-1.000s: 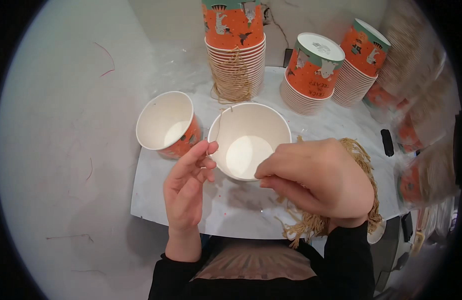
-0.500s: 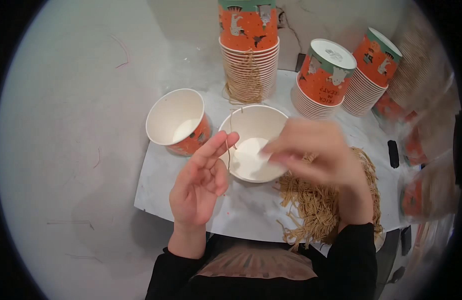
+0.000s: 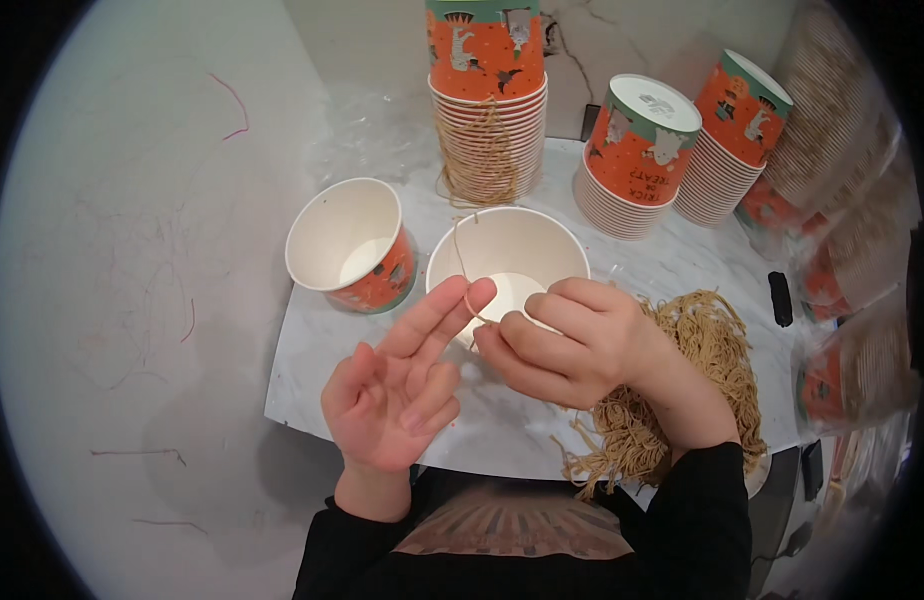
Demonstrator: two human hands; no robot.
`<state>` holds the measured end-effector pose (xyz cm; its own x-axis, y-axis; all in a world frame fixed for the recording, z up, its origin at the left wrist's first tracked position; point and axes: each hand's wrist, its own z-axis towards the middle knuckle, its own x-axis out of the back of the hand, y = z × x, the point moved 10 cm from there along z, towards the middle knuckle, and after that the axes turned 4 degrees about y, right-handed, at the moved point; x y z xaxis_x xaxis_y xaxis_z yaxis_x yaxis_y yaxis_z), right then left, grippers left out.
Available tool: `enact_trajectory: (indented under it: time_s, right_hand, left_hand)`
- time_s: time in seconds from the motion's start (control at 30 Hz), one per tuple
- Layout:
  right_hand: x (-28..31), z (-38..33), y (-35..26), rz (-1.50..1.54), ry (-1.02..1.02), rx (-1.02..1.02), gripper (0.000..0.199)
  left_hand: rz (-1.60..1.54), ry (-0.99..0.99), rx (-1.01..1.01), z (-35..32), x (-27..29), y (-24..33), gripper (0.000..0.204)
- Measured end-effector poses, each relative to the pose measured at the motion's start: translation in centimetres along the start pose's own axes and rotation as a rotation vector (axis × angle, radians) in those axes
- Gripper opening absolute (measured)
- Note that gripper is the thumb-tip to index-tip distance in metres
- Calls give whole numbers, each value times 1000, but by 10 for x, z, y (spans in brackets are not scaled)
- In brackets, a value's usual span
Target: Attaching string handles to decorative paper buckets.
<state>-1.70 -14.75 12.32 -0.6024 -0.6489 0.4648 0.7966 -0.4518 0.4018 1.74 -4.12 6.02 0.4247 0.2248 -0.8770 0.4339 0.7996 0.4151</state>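
Observation:
A thin tan string [image 3: 459, 250] runs from the far rim of a white paper tub [image 3: 542, 240] over the outstretched index and middle fingertips of my left hand [image 3: 387, 400]. It seems caught between those two fingers, while the others are loosely curled. My right hand [image 3: 572, 345] is closed in a pinch on the string just right of the left fingertips. Both hands are above the tub's near side and hide part of its rim. Beside my right wrist lies a heap of tan strings [image 3: 717, 350], partly covered by the forearm.
Left of the middle tub, another orange-patterned tub [image 3: 347, 215] leans tilted. Behind stands a tall stack of upturned tubs [image 3: 487, 130] with string draped on it. Two shorter stacks [image 3: 642, 140] are at the back right. Plastic-wrapped tubs [image 3: 827, 270] line the right side.
My right hand has come left and nearer, from a blurred sweep to a pinch beside the left fingertips. The string now bends over the left fingers toward the right hand.

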Motion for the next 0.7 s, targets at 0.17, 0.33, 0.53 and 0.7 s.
enact_trajectory:
  time_s: [0.17, 0.33, 0.53, 0.7]
  right_hand:
    - [15, 11, 11, 309, 125, -140, 20]
    - [-9, -4, 44, 1071, -96, -757, 12]
    - [-33, -39, 51, 1214, -166, -1225, 7]
    - [-22, -29, 52, 1078, -246, -1154, 9]
  left_hand:
    - [278, 139, -104, -8, 15, 14, 77]
    - [964, 234, -86, -25, 23, 10, 51]
    - [1080, 313, -211, -10, -1, 9, 44]
    - [1025, 338, -186, -13, 12, 0, 33]
